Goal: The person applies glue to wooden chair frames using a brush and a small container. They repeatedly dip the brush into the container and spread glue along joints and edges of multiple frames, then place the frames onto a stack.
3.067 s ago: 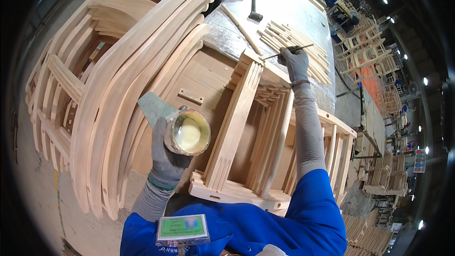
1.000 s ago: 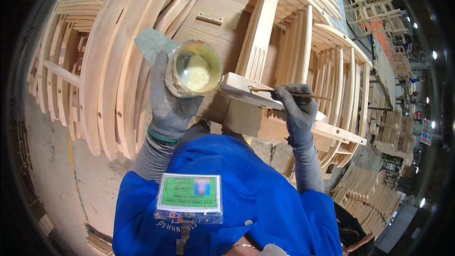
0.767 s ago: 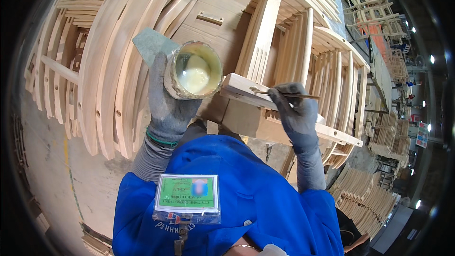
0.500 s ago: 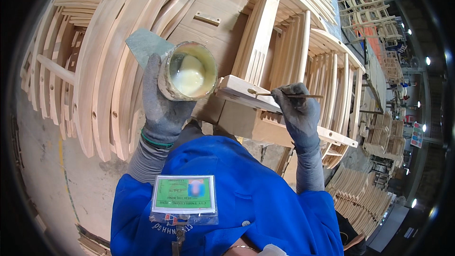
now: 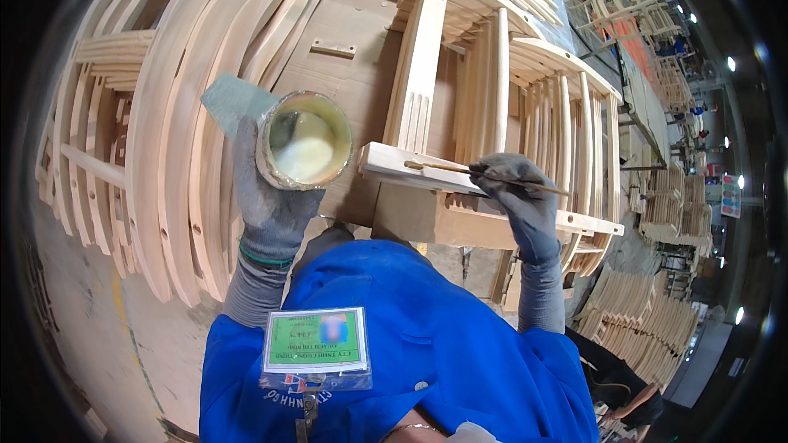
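Observation:
My left hand, in a grey glove, is closed round a round pot with creamy white liquid inside. A flat grey-green scraper-like plate sticks out beside the pot on the same hand's side; how it is held is hidden. My gloved right hand pinches a thin brown stick. The stick's tip lies at a dark hole in the near end of a pale wooden rail. That rail belongs to a stacked wooden frame on the right.
Curved wooden frames stand stacked at the left. Cardboard covers the surface between the stacks, with a small wooden block on it. More chair-like frames fill the right background. A person's arm shows at the lower right.
The stick's tip has moved left along the rail to the hole nearer its end. My left hand with the pot sits slightly lower and further left in view, as the whole view shifts.

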A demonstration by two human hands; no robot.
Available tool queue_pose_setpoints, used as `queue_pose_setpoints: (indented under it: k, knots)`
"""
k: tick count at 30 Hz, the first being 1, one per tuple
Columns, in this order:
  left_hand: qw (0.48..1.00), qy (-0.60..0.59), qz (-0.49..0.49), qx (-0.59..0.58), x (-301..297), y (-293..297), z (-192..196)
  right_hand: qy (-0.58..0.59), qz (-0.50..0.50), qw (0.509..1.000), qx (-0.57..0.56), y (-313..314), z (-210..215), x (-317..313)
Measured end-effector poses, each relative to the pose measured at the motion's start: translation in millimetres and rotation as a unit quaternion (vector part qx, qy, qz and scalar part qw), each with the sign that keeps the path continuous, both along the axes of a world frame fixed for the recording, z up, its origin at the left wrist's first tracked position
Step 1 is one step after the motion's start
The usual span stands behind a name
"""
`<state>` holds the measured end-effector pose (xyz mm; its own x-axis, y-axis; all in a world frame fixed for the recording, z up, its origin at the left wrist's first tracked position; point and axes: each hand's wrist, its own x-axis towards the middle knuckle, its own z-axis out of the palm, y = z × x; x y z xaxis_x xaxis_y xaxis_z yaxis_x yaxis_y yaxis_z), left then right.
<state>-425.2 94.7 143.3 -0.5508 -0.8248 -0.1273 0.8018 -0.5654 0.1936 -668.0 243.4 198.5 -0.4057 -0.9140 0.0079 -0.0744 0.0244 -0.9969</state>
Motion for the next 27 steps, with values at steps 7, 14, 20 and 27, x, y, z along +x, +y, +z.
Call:
queue_pose_setpoints:
  k: [7, 14, 20, 27]
  knots:
    - [0.997, -0.078, 0.027, -0.002, -9, -7, 3, 0.309, -0.032, 0.943, -0.121, 41, -27, -41]
    - [0.995, -0.092, 0.010, -0.038, -18, -10, 21, 0.570, 0.111, 0.813, 0.038, 31, -72, -45]
    - [0.994, -0.099, 0.007, -0.039, -19, -6, 34, 0.579, 0.130, 0.804, 0.041, 13, -81, -49]
    - [0.991, -0.116, 0.001, -0.070, -31, -8, 34, 0.549, 0.143, 0.823, 0.033, -10, -73, -41]
